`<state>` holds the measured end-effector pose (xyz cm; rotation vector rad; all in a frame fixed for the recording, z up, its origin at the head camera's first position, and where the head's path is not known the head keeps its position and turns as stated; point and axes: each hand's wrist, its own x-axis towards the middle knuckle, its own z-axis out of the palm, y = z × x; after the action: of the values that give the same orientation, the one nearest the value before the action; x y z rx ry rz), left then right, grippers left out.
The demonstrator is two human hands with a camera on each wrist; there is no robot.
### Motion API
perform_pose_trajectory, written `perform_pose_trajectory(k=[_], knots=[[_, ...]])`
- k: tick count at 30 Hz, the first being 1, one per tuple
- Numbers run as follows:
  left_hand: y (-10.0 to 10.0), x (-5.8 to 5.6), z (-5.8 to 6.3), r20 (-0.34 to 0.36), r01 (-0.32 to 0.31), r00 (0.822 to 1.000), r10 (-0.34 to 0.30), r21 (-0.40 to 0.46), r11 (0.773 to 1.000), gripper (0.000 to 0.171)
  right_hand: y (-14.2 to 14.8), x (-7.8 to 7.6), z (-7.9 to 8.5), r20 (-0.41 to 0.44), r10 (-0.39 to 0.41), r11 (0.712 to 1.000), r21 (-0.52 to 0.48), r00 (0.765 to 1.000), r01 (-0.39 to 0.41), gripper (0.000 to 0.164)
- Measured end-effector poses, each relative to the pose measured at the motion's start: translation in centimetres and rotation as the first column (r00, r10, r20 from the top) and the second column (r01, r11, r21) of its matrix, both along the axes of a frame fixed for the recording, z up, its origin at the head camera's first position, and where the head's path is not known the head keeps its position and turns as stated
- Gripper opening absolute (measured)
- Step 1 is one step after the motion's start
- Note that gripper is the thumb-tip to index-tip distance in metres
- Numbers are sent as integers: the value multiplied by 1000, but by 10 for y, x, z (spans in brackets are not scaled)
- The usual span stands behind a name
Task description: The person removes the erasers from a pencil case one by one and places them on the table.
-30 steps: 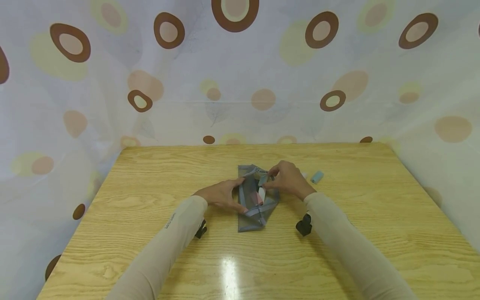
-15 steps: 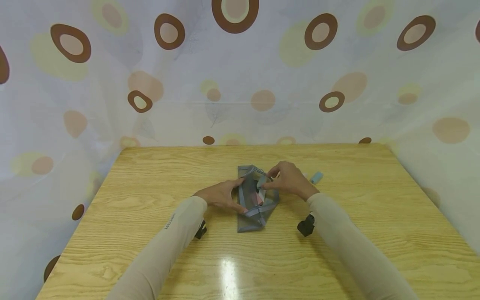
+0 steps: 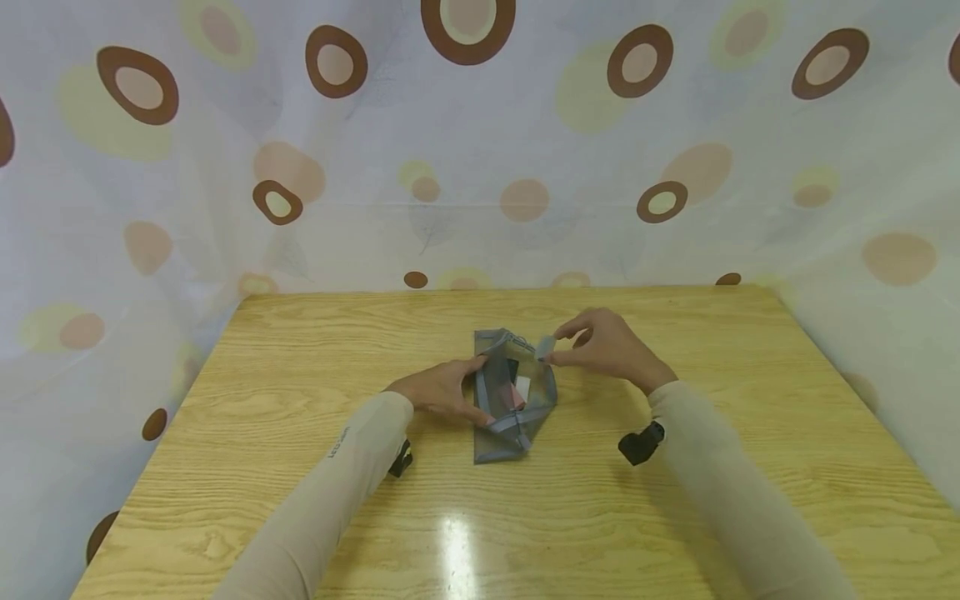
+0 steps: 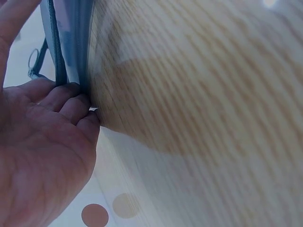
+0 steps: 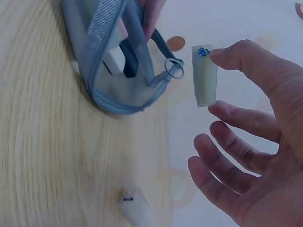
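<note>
A grey-blue see-through zip pouch (image 3: 497, 446) lies on the table with its mouth spread. My left hand (image 3: 444, 390) holds the mouth, thumb at the near side and fingers at the far side; in the left wrist view its fingers (image 4: 75, 106) curl at the zip edge. Inside are a white eraser (image 5: 115, 60), a black block (image 5: 129, 59) and a pink piece (image 3: 513, 397). At the pouch's right rim my right hand (image 3: 611, 346) pinches a pale greenish eraser (image 5: 205, 78) with a blue mark between thumb and forefinger, the other fingers loosely bent.
A whitish eraser (image 5: 135, 208) with a dark mark lies on the wooden table (image 3: 337, 333), beside the pouch in the right wrist view. A metal ring (image 5: 174, 68) hangs at the zip's end. A patterned sheet (image 3: 480, 242) rises behind the table.
My right hand has moved right and slightly back, bringing the pale eraser from inside the pouch mouth to its right rim. The loose eraser on the table is now hidden in the head view.
</note>
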<state>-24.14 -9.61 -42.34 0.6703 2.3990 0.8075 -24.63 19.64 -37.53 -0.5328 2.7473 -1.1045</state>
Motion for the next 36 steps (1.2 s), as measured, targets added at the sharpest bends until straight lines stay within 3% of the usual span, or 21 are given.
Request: perform_pose_trajectory(k=[5, 20, 36], knots=[[1, 1, 0, 3, -8, 1000, 8, 7, 1000, 110, 16, 3, 5, -18, -50, 998, -27, 999, 49, 48], [1, 0, -1, 4, -2, 1000, 2, 8, 1000, 110, 66, 14, 7, -49, -156, 987, 37, 987, 157, 54], [1, 1, 1, 10, -6, 1000, 6, 12, 1000, 109, 121, 15, -14, -1, -230, 966, 122, 973, 228, 63]])
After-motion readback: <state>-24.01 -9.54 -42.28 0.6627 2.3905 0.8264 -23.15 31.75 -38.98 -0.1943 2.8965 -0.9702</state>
